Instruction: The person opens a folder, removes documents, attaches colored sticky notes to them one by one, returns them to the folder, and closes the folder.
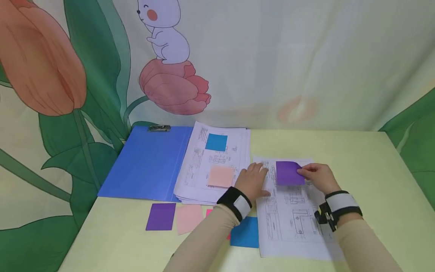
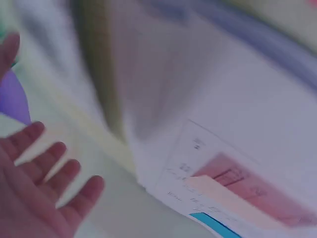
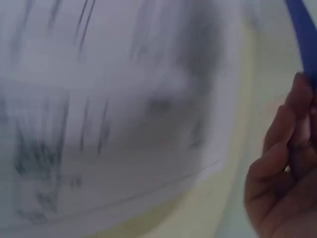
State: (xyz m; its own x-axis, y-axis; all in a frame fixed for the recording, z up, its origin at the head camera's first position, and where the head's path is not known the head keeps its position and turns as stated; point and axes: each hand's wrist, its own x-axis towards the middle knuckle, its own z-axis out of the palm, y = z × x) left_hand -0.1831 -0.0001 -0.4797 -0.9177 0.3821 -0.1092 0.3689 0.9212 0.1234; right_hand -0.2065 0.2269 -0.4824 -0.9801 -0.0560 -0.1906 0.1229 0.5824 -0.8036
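Observation:
My right hand (image 1: 322,178) pinches a purple sticky note (image 1: 288,173) by its right edge. The note is held over the upper part of a printed drawing sheet (image 1: 276,241), and part of it also shows at the edge of the left wrist view. At the sheet's upper left edge is my left hand (image 1: 252,182), its fingers spread and holding nothing. In the left wrist view the left hand's fingers (image 2: 69,173) look straight and apart. The right wrist view shows the right fingers (image 3: 277,134) curled toward the note.
An open blue clip folder (image 1: 146,162) holds stacked drawing sheets (image 1: 190,181), bearing a blue note (image 1: 216,142) and a peach note (image 1: 221,176). In front lie purple (image 1: 161,217), pale pink (image 1: 188,218) and blue notes (image 1: 245,233); a bright pink one is mostly behind my left arm.

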